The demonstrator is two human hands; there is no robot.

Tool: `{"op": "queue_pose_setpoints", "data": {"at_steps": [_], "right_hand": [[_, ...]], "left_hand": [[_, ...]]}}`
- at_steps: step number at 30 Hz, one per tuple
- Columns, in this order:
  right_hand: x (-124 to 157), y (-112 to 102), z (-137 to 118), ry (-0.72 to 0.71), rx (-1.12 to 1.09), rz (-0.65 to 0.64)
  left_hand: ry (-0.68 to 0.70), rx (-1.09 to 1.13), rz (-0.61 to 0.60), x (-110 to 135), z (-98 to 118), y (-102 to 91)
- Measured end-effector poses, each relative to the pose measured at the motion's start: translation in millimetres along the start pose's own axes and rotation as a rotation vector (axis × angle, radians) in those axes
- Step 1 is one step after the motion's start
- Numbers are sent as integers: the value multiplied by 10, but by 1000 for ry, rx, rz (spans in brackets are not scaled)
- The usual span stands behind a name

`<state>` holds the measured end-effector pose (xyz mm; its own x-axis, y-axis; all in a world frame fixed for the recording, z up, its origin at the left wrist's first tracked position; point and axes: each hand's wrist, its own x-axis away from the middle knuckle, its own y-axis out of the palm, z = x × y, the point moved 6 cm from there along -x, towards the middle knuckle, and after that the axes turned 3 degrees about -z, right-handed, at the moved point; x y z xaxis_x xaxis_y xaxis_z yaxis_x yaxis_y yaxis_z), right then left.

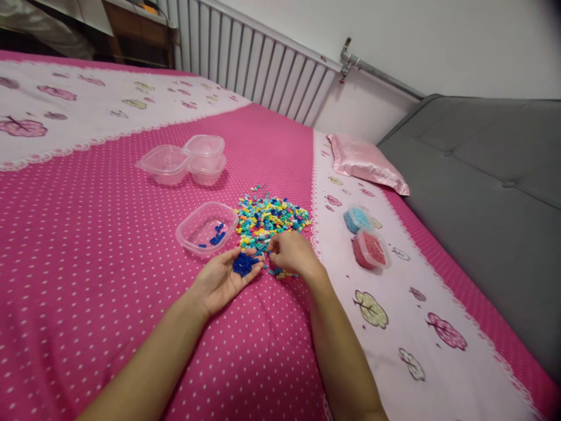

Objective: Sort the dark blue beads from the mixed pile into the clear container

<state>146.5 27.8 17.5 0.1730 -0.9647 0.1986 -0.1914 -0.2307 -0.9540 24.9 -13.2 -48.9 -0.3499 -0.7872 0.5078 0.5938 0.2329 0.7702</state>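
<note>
My left hand (223,280) lies palm up, cupping a small heap of dark blue plastic pieces (244,265). Just right of it, my right hand (290,251) has its fingers pinched together at the near edge of a pile of mixed small pieces (274,216) in yellow, teal, blue, red and white. What sits between those fingertips is hidden. An uncovered clear tub (186,237) stands left of the pile, with several dark blue pieces (217,235) on its bottom.
Farther back are more clear tubs (169,161), two of them stacked. To the right sit a tub of light blue pieces (358,220) and a tub of red pieces (370,250). A pink pillow (366,164) rests by the grey headboard (482,169). Behind the bed is a radiator (258,58).
</note>
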Motion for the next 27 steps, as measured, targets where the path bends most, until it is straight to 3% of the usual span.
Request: {"op": "queue_pose_setpoints", "data": {"at_steps": [6, 10, 13, 22, 27], "right_hand": [[78, -236, 16, -177, -277, 207], [256, -448, -102, -394, -519, 358], [395, -546, -188, -469, -631, 410], [512, -576, -337, -576, -669, 398], [477, -550, -337, -547, -657, 391]], "left_hand": [[-3, -30, 3, 28, -2, 11], [-18, -31, 5, 46, -6, 28], [-13, -20, -3, 39, 0, 32], [-2, 9, -24, 14, 6, 22], [-7, 16, -16, 21, 2, 18]]}}
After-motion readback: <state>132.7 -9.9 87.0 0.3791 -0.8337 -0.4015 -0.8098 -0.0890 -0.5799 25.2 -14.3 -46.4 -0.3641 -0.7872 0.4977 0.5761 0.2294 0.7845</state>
